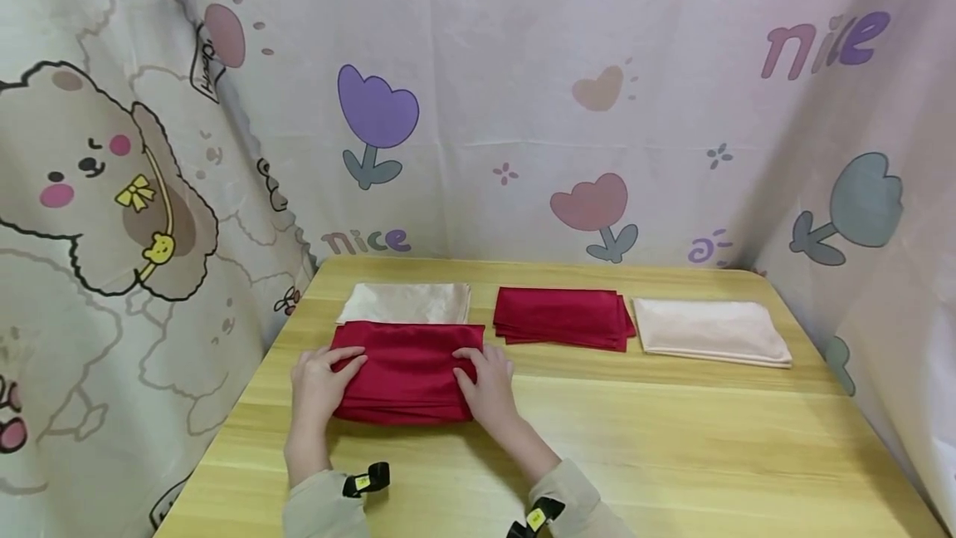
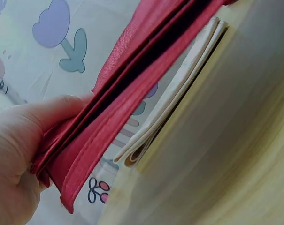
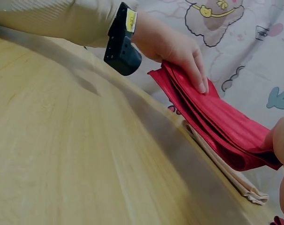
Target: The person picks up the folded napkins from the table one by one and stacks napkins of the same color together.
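A folded red satin cloth [image 1: 408, 365] is held above the table by both hands, its layers hanging slightly at the lower edge. My left hand [image 1: 317, 384] pinches its left side, thumb on the near face and the other fingers partly hidden. On the right side, my right hand [image 1: 489, 384] pinches the same cloth. In the left wrist view the stitched, stacked layers of the red cloth [image 2: 109, 117] show from the side, apart from the table. Just behind it, a folded cream cloth [image 1: 407, 303] lies on the table, its front partly covered in the head view.
Another folded red cloth [image 1: 560, 315] lies at the back middle of the wooden table [image 1: 672, 447]. To its right is a folded pale cream cloth [image 1: 709, 330]. A printed curtain [image 1: 478, 106] stands behind the table and along its sides.
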Motion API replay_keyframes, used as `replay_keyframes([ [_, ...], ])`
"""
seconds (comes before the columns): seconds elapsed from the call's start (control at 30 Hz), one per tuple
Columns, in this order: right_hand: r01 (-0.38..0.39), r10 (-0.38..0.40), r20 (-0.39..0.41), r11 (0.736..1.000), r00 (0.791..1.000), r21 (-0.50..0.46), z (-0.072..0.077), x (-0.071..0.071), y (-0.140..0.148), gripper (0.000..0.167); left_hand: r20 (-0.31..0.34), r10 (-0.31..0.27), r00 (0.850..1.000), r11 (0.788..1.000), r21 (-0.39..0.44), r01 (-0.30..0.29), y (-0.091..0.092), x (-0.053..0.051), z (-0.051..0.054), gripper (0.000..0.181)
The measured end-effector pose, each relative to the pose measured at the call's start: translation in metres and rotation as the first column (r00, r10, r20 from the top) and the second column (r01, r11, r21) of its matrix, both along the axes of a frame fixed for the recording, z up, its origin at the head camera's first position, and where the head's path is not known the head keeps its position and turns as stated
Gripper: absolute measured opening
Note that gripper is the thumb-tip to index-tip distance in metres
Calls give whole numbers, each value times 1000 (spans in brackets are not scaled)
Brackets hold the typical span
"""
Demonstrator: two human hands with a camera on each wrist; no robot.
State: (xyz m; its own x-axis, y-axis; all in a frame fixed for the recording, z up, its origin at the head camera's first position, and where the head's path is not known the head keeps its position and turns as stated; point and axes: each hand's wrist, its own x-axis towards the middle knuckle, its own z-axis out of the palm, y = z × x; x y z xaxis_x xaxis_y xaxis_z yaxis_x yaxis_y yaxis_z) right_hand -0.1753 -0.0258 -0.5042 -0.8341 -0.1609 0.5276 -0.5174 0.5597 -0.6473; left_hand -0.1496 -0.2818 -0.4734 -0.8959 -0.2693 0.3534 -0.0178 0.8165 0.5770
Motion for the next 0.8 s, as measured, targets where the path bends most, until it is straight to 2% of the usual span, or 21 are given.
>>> replay_keyframes([
  [0.2, -15, 15, 5, 1000, 1000, -19, 5, 1, 8, 20, -23, -64, 998, 992, -110, 61, 3, 0, 8, 20],
  [0.43, -18, 18, -22, 1000, 1000, 6, 9, 0, 15, 22, 18, -108, 994, 973, -205, 109, 4, 0, 16, 23],
  [0.8, -43, 49, -79, 996, 996, 76, 17, -9, 34, 22, 6, -196, 981, 913, -363, 184, 13, -2, 28, 23],
])
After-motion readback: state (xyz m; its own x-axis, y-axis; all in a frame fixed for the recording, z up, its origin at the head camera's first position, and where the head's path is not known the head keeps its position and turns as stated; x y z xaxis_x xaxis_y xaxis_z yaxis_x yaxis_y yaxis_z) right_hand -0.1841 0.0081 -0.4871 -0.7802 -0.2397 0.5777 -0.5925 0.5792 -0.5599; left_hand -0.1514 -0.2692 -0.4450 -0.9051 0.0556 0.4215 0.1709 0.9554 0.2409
